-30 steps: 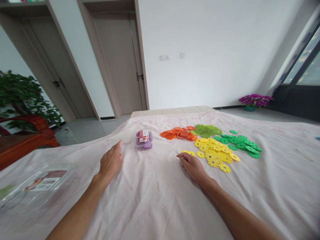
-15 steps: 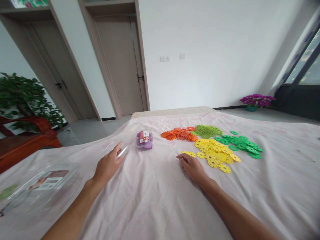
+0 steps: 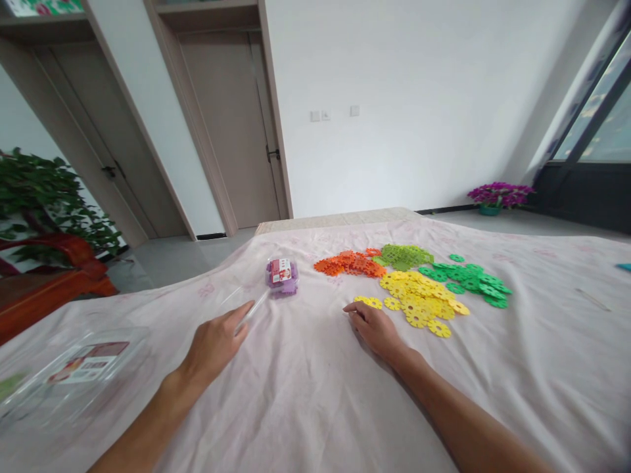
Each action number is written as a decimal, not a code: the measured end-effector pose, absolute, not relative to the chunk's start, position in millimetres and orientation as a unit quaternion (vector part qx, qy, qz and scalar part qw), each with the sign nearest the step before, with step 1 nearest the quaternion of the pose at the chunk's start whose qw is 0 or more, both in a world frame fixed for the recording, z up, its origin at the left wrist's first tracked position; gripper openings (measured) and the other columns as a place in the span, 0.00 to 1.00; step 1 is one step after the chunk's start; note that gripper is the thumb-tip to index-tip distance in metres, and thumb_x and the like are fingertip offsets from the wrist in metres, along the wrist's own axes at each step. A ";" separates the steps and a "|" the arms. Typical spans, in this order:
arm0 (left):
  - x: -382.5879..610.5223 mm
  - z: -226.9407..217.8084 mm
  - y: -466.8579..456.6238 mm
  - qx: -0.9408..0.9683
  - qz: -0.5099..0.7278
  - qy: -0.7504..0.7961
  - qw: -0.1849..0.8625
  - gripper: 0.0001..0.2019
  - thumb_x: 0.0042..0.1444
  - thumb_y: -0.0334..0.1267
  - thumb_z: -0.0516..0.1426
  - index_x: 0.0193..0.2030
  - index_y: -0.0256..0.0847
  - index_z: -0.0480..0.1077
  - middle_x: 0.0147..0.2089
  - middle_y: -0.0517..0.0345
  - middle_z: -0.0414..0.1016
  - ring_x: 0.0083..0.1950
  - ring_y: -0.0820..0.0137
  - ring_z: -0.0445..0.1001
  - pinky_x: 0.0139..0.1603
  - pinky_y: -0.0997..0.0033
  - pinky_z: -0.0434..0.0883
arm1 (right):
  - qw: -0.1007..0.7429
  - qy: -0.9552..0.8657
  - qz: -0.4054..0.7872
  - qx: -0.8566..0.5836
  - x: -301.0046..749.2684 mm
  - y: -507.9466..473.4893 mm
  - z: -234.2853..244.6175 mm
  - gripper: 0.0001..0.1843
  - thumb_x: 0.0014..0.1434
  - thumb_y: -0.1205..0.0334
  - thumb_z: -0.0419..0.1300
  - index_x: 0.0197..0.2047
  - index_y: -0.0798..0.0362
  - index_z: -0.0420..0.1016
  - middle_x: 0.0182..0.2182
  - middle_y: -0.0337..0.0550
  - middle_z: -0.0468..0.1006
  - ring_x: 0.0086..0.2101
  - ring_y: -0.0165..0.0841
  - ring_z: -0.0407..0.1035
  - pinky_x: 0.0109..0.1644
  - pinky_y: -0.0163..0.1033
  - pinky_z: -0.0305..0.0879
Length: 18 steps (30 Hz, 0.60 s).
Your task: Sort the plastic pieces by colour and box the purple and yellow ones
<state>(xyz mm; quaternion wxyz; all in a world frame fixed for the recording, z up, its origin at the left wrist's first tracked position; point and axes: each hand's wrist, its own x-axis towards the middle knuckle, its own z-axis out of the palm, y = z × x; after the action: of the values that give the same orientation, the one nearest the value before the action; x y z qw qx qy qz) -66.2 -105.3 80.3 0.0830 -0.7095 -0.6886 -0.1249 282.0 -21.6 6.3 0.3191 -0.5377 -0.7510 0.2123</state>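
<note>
My left hand (image 3: 214, 341) is closed around the rim of a clear plastic box (image 3: 255, 309), seen edge-on and mostly hidden or see-through. Just beyond it sits a small lidded clear box of purple snowflake discs (image 3: 282, 276) with a label on top. On the cloth rests my right hand (image 3: 377, 332), holding nothing, its index finger stretched out and the others loosely bent. Beside it lie yellow snowflake discs (image 3: 419, 299), some loose ones close to the fingertips. Behind these are piles of orange discs (image 3: 350, 264), light green discs (image 3: 405, 256) and dark green discs (image 3: 473, 279).
A larger clear box with a label (image 3: 93, 361) lies at the left on the pale, wrinkled cloth (image 3: 305, 394). A thin stick (image 3: 593, 299) lies far right, and a blue object (image 3: 624, 267) shows at the right edge. A wooden chair (image 3: 73, 263) stands left.
My left hand has moved slightly right with the clear box, towards the box of purple discs. The view has shifted a little; my right hand stays by the yellow discs.
</note>
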 end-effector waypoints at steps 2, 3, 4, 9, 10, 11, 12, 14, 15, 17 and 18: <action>-38.2 83.2 -112.3 -0.736 -0.153 -0.653 0.091 0.23 0.61 0.35 0.52 0.63 0.50 0.67 0.55 0.57 0.79 0.47 0.64 0.80 0.47 0.69 0.75 | 0.325 -0.748 0.213 -0.538 281.8 -21.4 5.9 0.16 0.62 0.60 0.51 0.46 0.47 0.79 0.41 0.42 0.82 0.40 0.37 0.73 0.42 0.38 0.62; -23.7 84.2 -114.8 -0.756 -0.172 -0.625 0.094 0.23 0.60 0.34 0.53 0.62 0.48 0.67 0.55 0.56 0.79 0.47 0.65 0.80 0.46 0.69 0.76 | 0.329 -0.746 0.215 -0.538 281.6 -21.4 6.0 0.16 0.61 0.60 0.52 0.46 0.47 0.79 0.40 0.42 0.82 0.40 0.37 0.73 0.42 0.38 0.62; -9.4 84.9 -116.4 -0.780 -0.187 -0.590 0.087 0.23 0.60 0.33 0.52 0.63 0.48 0.66 0.56 0.56 0.78 0.48 0.66 0.80 0.47 0.70 0.76 | 0.333 -0.743 0.217 -0.538 281.2 -21.7 6.5 0.16 0.61 0.59 0.52 0.46 0.47 0.79 0.39 0.42 0.82 0.39 0.37 0.73 0.42 0.38 0.62; 52.2 86.2 -112.7 -0.852 -0.184 -0.488 0.046 0.23 0.59 0.30 0.54 0.62 0.44 0.65 0.53 0.55 0.79 0.48 0.67 0.79 0.49 0.69 0.75 | 0.373 -0.722 0.244 -0.530 279.7 -25.0 12.5 0.17 0.59 0.59 0.51 0.43 0.50 0.80 0.32 0.42 0.80 0.36 0.37 0.72 0.40 0.37 0.64; 61.1 87.0 -110.5 -0.858 -0.175 -0.481 0.035 0.23 0.58 0.30 0.55 0.62 0.45 0.65 0.52 0.55 0.79 0.48 0.66 0.79 0.49 0.69 0.75 | 0.386 -0.718 0.251 -0.521 279.7 -25.6 13.7 0.16 0.59 0.60 0.51 0.41 0.51 0.80 0.31 0.42 0.80 0.36 0.37 0.72 0.40 0.37 0.64; 68.6 88.4 -108.1 -0.864 -0.168 -0.475 0.023 0.23 0.58 0.31 0.56 0.61 0.46 0.65 0.52 0.56 0.79 0.49 0.66 0.79 0.49 0.69 0.75 | 0.398 -0.716 0.260 -0.511 279.9 -26.1 14.7 0.16 0.58 0.60 0.51 0.40 0.51 0.79 0.32 0.42 0.80 0.36 0.37 0.72 0.40 0.38 0.65; 74.5 90.2 -105.6 -0.870 -0.162 -0.465 0.009 0.23 0.58 0.33 0.57 0.61 0.46 0.65 0.52 0.56 0.79 0.49 0.66 0.78 0.50 0.68 0.74 | 0.408 -0.715 0.268 -0.500 280.3 -26.4 15.3 0.15 0.57 0.60 0.51 0.39 0.51 0.79 0.32 0.42 0.80 0.36 0.37 0.72 0.41 0.38 0.65; 81.5 95.5 -99.9 -0.883 -0.154 -0.442 -0.020 0.25 0.58 0.40 0.60 0.62 0.47 0.64 0.54 0.55 0.78 0.51 0.65 0.77 0.51 0.67 0.74 | 0.430 -0.715 0.283 -0.474 281.0 -26.3 15.5 0.13 0.56 0.60 0.53 0.39 0.52 0.78 0.34 0.43 0.81 0.37 0.38 0.73 0.43 0.39 0.66; 82.9 98.6 -96.7 -0.889 -0.154 -0.431 -0.035 0.26 0.57 0.44 0.62 0.62 0.47 0.64 0.55 0.55 0.77 0.52 0.64 0.77 0.52 0.67 0.73 | 0.441 -0.713 0.287 -0.463 281.2 -25.9 15.2 0.13 0.55 0.60 0.54 0.39 0.52 0.77 0.36 0.44 0.81 0.38 0.38 0.73 0.44 0.40 0.66; 82.1 104.5 -89.3 -0.893 -0.162 -0.414 -0.067 0.28 0.55 0.48 0.63 0.62 0.47 0.65 0.56 0.55 0.76 0.53 0.64 0.76 0.55 0.66 0.72 | 0.456 -0.709 0.289 -0.452 281.1 -24.9 14.0 0.13 0.55 0.59 0.55 0.40 0.52 0.77 0.38 0.45 0.81 0.40 0.39 0.73 0.47 0.41 0.67; 80.5 106.4 -85.3 -0.892 -0.170 -0.410 -0.084 0.28 0.55 0.49 0.63 0.62 0.48 0.66 0.57 0.55 0.76 0.54 0.64 0.76 0.55 0.66 0.71 | 0.459 -0.707 0.288 -0.455 280.8 -24.3 13.4 0.13 0.55 0.59 0.54 0.41 0.53 0.77 0.39 0.46 0.81 0.40 0.39 0.73 0.47 0.41 0.67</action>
<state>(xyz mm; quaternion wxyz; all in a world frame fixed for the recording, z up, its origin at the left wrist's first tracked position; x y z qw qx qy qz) 80.5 -85.3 106.4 -0.0835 -0.8921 -0.4103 -0.1696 280.8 -24.3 13.4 0.4589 -0.4549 -0.7069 0.2877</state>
